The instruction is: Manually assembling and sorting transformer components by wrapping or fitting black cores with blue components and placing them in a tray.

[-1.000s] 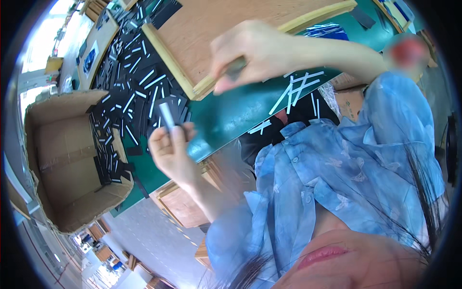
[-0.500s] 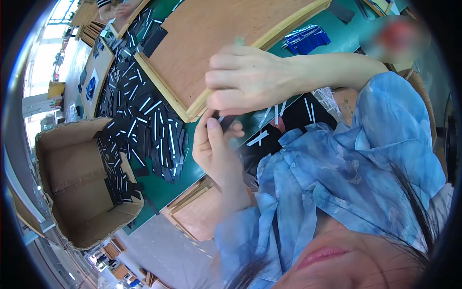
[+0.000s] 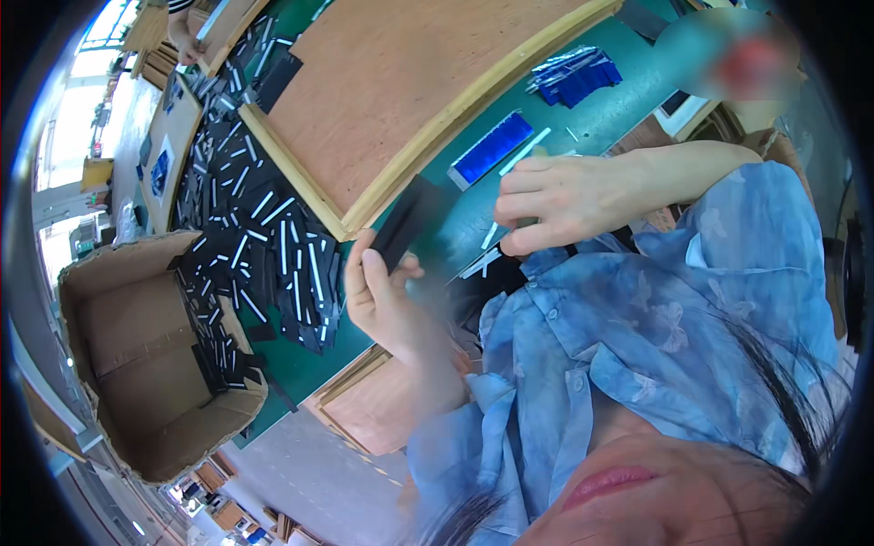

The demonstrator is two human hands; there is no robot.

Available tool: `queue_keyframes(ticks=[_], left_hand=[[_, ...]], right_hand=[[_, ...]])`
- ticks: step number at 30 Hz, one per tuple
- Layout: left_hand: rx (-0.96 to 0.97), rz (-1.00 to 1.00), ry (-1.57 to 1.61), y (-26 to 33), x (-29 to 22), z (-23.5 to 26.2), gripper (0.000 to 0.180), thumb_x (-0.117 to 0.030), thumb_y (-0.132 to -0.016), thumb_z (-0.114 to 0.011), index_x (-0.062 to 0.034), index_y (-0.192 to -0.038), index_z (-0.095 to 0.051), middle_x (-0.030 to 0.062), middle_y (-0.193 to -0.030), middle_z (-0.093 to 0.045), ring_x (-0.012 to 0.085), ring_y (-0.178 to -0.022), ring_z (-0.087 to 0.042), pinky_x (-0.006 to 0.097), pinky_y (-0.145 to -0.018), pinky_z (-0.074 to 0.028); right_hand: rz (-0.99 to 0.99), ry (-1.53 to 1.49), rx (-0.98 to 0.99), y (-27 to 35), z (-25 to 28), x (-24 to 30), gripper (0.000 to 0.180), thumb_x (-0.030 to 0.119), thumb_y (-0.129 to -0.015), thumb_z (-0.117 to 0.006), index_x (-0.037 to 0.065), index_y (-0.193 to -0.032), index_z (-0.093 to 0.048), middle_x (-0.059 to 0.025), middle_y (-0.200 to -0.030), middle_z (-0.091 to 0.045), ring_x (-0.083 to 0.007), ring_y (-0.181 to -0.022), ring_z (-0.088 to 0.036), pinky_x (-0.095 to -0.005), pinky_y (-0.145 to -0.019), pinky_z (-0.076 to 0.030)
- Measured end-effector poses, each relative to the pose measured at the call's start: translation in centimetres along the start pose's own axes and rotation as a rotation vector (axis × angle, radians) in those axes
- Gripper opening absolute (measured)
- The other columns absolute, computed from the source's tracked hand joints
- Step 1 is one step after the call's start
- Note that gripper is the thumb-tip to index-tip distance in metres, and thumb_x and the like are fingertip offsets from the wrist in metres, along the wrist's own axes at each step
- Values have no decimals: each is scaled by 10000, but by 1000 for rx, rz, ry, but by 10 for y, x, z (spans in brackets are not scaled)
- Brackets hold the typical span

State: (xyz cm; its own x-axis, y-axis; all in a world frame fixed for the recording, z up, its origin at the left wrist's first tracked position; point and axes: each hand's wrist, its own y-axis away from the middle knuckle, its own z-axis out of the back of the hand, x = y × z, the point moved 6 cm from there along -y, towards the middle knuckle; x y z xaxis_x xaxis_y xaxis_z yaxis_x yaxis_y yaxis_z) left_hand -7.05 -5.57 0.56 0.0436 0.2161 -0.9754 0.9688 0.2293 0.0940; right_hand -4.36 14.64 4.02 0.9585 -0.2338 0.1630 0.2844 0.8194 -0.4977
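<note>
My left hand (image 3: pixel 387 296) pinches a flat black rectangular piece (image 3: pixel 407 221) between thumb and fingers, its far end raised near the wooden frame's corner. Off to the right, my right hand (image 3: pixel 560 196) is closed, fingers curled with the back of the hand up. White strips (image 3: pixel 492 235) show on either side of its fingers; whether it grips one is hidden. Just beyond the right hand lies a blue rectangular piece with a pale border (image 3: pixel 492 150). More white strips (image 3: pixel 481 265) rest on dark material near my body.
A wood-framed brown board (image 3: pixel 401 82) spans the green table (image 3: pixel 300 373). Black pieces with white strips (image 3: pixel 264 246) are heaped left of it. An open cardboard box (image 3: pixel 137 355) stands at the left. Blue pieces (image 3: pixel 575 77) are stacked farther back. Another person's hand (image 3: pixel 187 47) shows far left.
My right hand has moved right, away from my left hand. The black piece now shows plainly in my left hand, and the blue rectangular piece has come into sight.
</note>
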Motion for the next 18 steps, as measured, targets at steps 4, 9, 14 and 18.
queue_keyframes(ticks=[4, 9, 14, 18], left_hand=[[-69, -81, -7, 2, 1, 3, 180, -87, -933, -497, 42, -1047, -547, 150, -838, -628, 147, -618, -588, 221, -536, -464], [12, -79, -51, 1, 12, 0, 370, -230, -955, -433, 85, -1129, -521, 174, -869, -625, 188, -659, -596, 241, -571, -501], [18, -60, -89, 0, 17, -2, 450, -298, -963, -377, 93, -1147, -502, 192, -891, -619, 200, -701, -587, 253, -592, -499], [7, -34, -62, 1, 19, 2, 469, -317, -970, -351, 91, -1148, -501, 188, -912, -620, 207, -717, -590, 257, -607, -499]], right_hand=[[-327, -366, 210, 29, -9, -32, 222, 147, -704, -678, 83, -907, -617, -70, -871, -571, -260, -781, -601, -370, -625, -479], [-692, -153, -56, 60, 16, -86, 251, 243, -731, -728, 107, -930, -663, -44, -931, -571, -230, -842, -595, -342, -708, -474], [-724, -74, -37, 67, 8, -97, 313, 227, -705, -751, 115, -983, -662, -33, -971, -541, -217, -867, -590, -330, -715, -476], [-694, -52, -47, 66, 11, -94, 325, 211, -697, -758, 118, -990, -651, -28, -963, -531, -211, -846, -591, -325, -702, -479]])
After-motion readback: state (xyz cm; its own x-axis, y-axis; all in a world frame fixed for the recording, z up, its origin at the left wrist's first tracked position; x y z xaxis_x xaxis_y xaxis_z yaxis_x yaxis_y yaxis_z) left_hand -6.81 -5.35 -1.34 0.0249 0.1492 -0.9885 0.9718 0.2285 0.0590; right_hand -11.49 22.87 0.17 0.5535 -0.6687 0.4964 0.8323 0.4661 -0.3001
